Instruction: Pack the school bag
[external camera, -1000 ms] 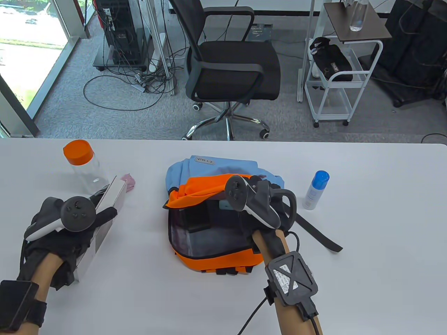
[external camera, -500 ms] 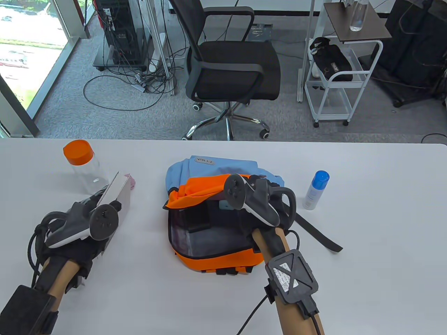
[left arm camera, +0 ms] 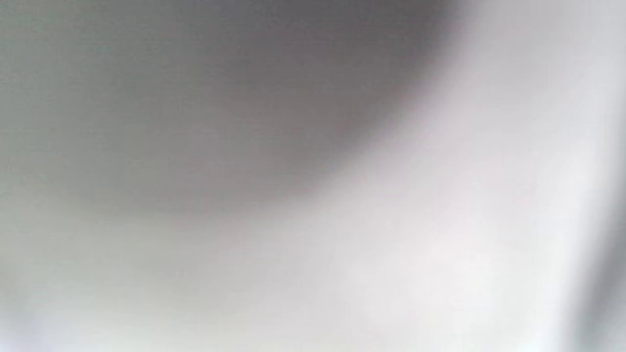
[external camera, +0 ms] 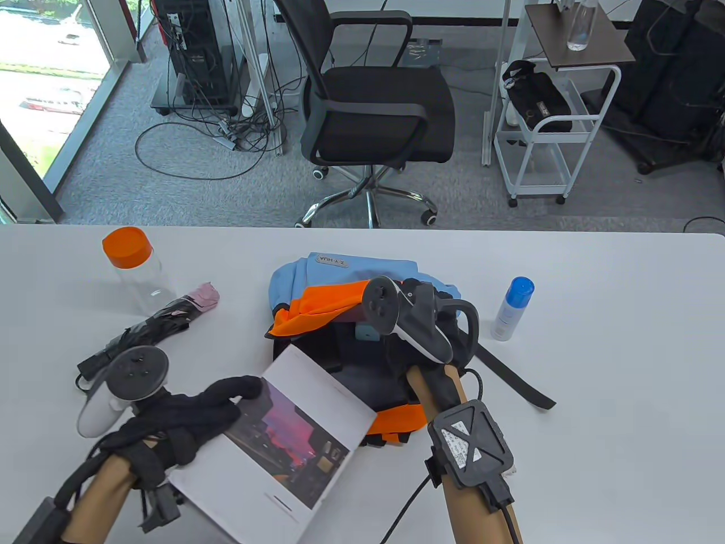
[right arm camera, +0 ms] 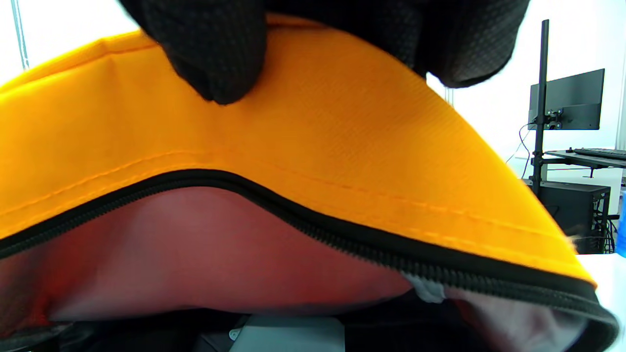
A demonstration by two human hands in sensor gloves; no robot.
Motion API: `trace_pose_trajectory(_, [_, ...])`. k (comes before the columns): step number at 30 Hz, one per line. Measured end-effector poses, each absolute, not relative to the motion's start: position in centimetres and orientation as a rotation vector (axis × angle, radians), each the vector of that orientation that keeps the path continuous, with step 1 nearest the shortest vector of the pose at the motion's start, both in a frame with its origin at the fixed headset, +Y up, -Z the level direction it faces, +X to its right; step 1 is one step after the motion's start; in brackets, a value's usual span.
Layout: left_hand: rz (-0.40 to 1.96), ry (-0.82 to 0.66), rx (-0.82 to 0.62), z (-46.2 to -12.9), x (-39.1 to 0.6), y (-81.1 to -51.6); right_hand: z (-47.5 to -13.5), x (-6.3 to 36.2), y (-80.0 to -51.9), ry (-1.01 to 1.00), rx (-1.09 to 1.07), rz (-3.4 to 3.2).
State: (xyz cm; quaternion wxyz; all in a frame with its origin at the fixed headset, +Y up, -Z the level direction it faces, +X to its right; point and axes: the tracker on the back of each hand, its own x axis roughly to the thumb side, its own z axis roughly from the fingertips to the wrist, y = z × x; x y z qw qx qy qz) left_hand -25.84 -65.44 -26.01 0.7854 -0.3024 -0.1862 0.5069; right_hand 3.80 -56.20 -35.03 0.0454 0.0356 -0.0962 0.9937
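An orange and light blue school bag (external camera: 345,271) lies open at the table's middle. My right hand (external camera: 422,309) grips its orange flap (external camera: 323,306) and holds it lifted; in the right wrist view my fingers (right arm camera: 220,58) pinch the flap (right arm camera: 342,161) above the black zipper. My left hand (external camera: 187,416) grips a white book with a photo cover (external camera: 283,447) and holds it flat, its far corner over the bag's near edge. The left wrist view is a grey blur.
A folded black and pink umbrella (external camera: 153,326) lies left of the bag. A clear bottle with an orange lid (external camera: 133,266) stands at the back left. A small white bottle with a blue cap (external camera: 511,309) stands right of the bag. A black strap (external camera: 512,385) trails right.
My left hand has lifted the book off the table's left side and carried it right, turning it flat toward the bag. The umbrella beneath is now uncovered. My right hand keeps holding the flap.
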Motion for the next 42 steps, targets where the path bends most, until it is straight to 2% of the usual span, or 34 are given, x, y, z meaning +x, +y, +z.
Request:
trace_pose_trajectory(3, [1.133, -0.353, -0.58, -27.3, -23.1, -68.6, -34.4, 3.6, -55.9, -0.309, 0.133, 3.054])
trace_pose_trajectory(5, [1.238, -0.284, -0.476, -28.5, -21.4, -70.0, -33.7, 3.6, -55.8, -0.305, 0.16, 3.076])
trace_pose_trajectory(10, [1.326, -0.153, -0.402, -32.6, -18.4, -72.1, -32.5, 3.4, -56.2, -0.31, 0.217, 3.049])
trace_pose_trajectory(12, [1.365, -0.082, -0.353, -33.9, -17.1, -72.8, -31.8, 3.2, -56.5, -0.301, 0.254, 3.055])
trace_pose_trajectory(14, [1.375, -0.076, -0.339, -35.1, -16.1, -73.1, -30.7, 3.0, -56.7, -0.312, 0.311, 3.089])
trace_pose_trajectory(18, [1.294, 0.032, -0.159, -37.1, -16.1, -73.2, -28.8, 2.8, -57.0, -0.322, 0.403, 3.136])
trace_pose_trajectory(20, [1.354, 0.08, -0.096, -37.5, -16.2, -73.6, -28.3, 2.7, -57.2, -0.318, 0.418, 3.112])
trace_pose_trajectory(21, [1.381, 0.06, -0.081, -37.6, -16.3, -73.6, -28.2, 2.6, -57.3, -0.32, 0.419, 3.114])
trace_pose_trajectory(23, [1.383, -0.002, -0.157, -37.2, -16.5, -73.0, -28.2, 2.5, -57.6, -0.324, 0.419, 3.15])
trace_pose_trajectory(25, [1.256, -0.112, -0.252, -36.3, -17.3, -71.7, -28.5, 2.5, -57.7, -0.331, 0.408, 3.139])
trace_pose_trajectory(28, [1.071, -0.213, -0.257, -34.5, -18.6, -69.7, -28.9, 2.4, -57.7, -0.315, 0.396, 3.128])
trace_pose_trajectory(31, [0.729, -0.299, -0.238, -31.7, -19.5, -67.4, -29.2, 2.2, -57.7, -0.315, 0.388, 3.131])
trace_pose_trajectory(33, [0.372, -0.438, -0.119, -29.0, -18.3, -65.9, -29.3, 1.8, -57.8, -0.295, 0.397, 3.148])
trace_pose_trajectory(35, [0.213, -0.573, -0.056, -27.5, -16.6, -65.4, -29.4, 1.5, -57.9, -0.274, 0.401, 3.163])
trace_pose_trajectory(37, [0.355, -0.738, -0.213, -26.7, -14.6, -65.9, -29.3, 1.2, -58.0, -0.272, 0.407, 3.174])
trace_pose_trajectory(39, [0.59, -0.716, -0.364, -26.6, -13.4, -66.8, -29.0, 1.0, -58.0, -0.275, 0.417, 3.193])
trace_pose_trajectory(42, [0.527, -0.685, -0.275, -27.8, -13.4, -67.2, -28.5, 1.2, -58.3, -0.285, 0.439, 3.209])
